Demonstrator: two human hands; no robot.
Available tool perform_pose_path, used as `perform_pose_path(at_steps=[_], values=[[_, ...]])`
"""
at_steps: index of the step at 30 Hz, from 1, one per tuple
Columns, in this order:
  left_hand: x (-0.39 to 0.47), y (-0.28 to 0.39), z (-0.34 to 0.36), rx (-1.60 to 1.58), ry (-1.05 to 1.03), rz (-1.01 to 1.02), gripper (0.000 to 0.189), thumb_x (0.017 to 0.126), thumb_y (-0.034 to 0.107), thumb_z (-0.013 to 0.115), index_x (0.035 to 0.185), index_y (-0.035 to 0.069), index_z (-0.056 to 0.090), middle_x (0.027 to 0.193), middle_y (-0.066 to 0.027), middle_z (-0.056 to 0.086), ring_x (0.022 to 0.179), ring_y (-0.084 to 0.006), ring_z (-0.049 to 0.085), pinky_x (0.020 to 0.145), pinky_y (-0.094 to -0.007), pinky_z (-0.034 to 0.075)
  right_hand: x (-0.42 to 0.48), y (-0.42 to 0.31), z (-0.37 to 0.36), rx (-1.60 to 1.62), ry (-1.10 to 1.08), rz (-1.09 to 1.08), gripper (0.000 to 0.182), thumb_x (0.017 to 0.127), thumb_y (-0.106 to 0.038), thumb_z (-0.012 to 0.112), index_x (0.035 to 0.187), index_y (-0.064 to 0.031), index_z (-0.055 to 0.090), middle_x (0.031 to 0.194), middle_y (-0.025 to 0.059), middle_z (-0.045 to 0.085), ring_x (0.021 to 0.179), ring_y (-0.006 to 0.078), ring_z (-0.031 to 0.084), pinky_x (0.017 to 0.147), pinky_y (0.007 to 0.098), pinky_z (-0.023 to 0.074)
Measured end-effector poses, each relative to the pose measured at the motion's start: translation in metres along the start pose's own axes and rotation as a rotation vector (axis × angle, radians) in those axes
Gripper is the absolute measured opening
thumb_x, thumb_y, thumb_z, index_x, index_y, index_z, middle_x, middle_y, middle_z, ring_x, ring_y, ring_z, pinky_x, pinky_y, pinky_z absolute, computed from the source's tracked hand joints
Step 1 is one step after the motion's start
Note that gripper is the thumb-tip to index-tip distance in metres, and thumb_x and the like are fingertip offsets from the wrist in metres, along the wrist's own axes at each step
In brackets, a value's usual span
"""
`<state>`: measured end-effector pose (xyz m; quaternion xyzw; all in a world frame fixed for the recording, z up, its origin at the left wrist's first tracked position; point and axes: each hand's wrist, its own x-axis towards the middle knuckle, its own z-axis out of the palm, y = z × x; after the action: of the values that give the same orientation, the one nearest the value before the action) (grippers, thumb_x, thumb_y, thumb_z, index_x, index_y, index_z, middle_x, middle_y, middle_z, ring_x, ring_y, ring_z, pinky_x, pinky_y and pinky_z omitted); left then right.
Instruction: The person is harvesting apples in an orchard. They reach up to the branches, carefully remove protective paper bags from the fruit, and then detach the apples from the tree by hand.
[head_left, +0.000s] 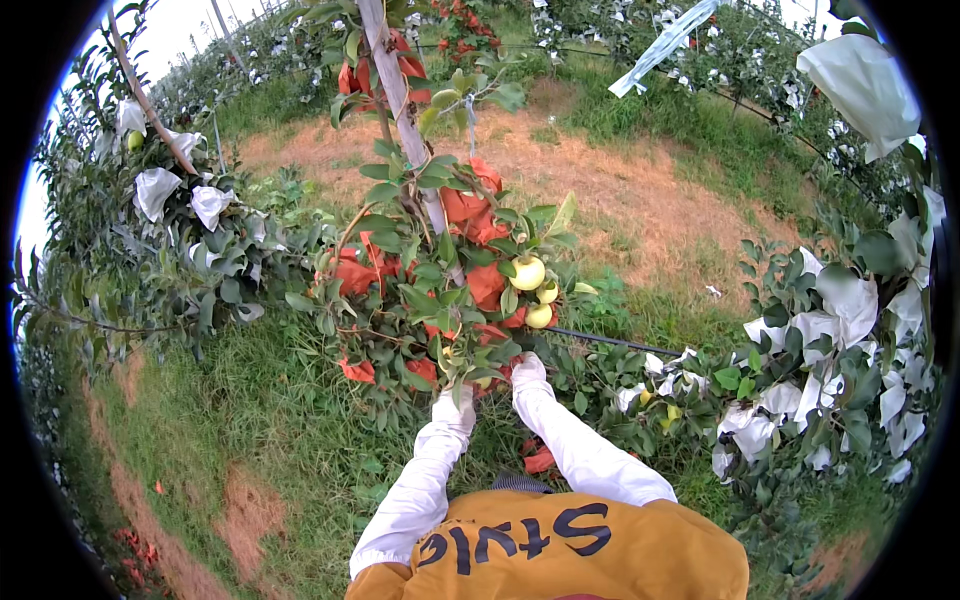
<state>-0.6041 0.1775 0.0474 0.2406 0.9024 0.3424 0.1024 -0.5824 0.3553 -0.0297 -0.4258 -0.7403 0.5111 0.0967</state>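
Note:
Both my hands, in white coverings, reach into the lower foliage of a fruit tree. My left hand (452, 397) is at the leaves below a pale fruit, its fingers mostly hidden. My right hand (527, 367) is beside a red bag under the branches; leaves hide the fingertips, so what it holds does not show. Above it hang pale yellow-green fruits, among them an upper one (527, 272) and a lower one (538, 316). Red bags (486, 286) hang among the leaves around the wooden trunk (401, 97).
White bags hang on neighbouring trees at left (156, 193) and right (855, 307). A dark hose (615, 341) runs rightward from the tree. Red bags (539, 459) lie on the grass below my right forearm. A pale plastic strip (664, 46) hangs at upper right.

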Motion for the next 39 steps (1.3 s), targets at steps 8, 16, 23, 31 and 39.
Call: perform_pose_path(at_steps=[8,16,23,31,39], values=[[-0.018,0.004,0.016,0.294,-0.025,-0.276,0.035,0.078,0.027,0.043,0.108,0.009,0.043,0.085,-0.0179,0.056,0.072,-0.0336,0.056,0.061,-0.0429,0.045,-0.023,-0.009,-0.025,-0.229,-0.061,0.079,0.023,0.076,-0.016,0.043,0.090,-0.0015,0.053,0.089,0.0217,0.056,0.088,0.0381,0.051,0.072,0.0395,0.0429],[-0.049,-0.009,0.014,0.358,-0.091,0.153,0.027,0.074,0.024,0.054,0.090,0.003,0.052,0.098,-0.0198,0.050,0.078,-0.0314,0.054,0.066,-0.0383,0.044,-0.022,0.077,-0.034,-0.328,-0.058,-0.133,0.019,0.075,-0.018,0.047,0.083,-0.0018,0.055,0.087,0.0184,0.057,0.085,0.0352,0.052,0.076,0.0380,0.0415],[-0.049,-0.009,-0.002,-0.192,0.446,0.178,0.009,0.071,-0.003,0.054,0.078,0.004,0.054,0.070,-0.0121,0.051,0.063,-0.0290,0.051,0.058,-0.0310,0.041,-0.124,0.080,-0.129,-0.464,0.096,-0.765,0.012,0.076,-0.012,0.052,0.084,-0.0025,0.054,0.078,0.0174,0.054,0.071,0.0337,0.053,0.062,0.0371,0.0440],[0.024,0.052,-0.076,-0.112,0.584,0.415,0.015,0.069,-0.004,0.051,0.082,0.003,0.051,0.077,-0.0129,0.049,0.070,-0.0298,0.048,0.063,-0.0343,0.038,-0.297,0.195,-0.237,-0.956,-1.018,0.444,0.020,0.072,-0.022,0.053,0.084,-0.0066,0.056,0.086,0.0150,0.057,0.081,0.0305,0.056,0.067,0.0363,0.0458],[0.098,0.030,-0.039,-0.534,0.464,0.215,0.015,0.076,0.002,0.045,0.084,0.001,0.057,0.076,-0.0119,0.056,0.070,-0.0255,0.052,0.064,-0.0311,0.040,-0.154,-0.025,-0.158,0.193,-0.243,-0.271,0.029,0.082,-0.025,0.046,0.098,-0.0016,0.054,0.087,0.0017,0.054,0.075,0.0103,0.050,0.066,0.0244,0.0409]])
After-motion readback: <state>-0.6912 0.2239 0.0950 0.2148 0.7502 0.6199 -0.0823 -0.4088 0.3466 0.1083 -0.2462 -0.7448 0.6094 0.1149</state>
